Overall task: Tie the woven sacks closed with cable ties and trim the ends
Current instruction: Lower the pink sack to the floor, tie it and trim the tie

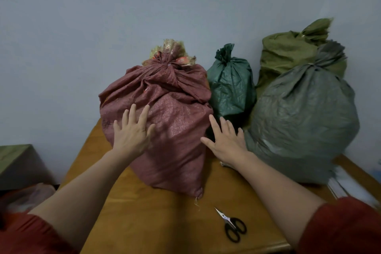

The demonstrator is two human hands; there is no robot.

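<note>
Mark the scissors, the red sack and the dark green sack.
scissors [228, 220], head view, where blades meet handles
red sack [177, 126], head view, front face
dark green sack [232, 86], head view, middle of body

I see four woven sacks upright on the counter [144, 222], necks gathered and cinched, red sack [173, 130] front left, dark green sack [231, 88] just beside it, grey sack [303, 126] right, olive sack [284, 53] behind the grey, black-handled scissors [234, 227] flat in front, blades closed.
</note>
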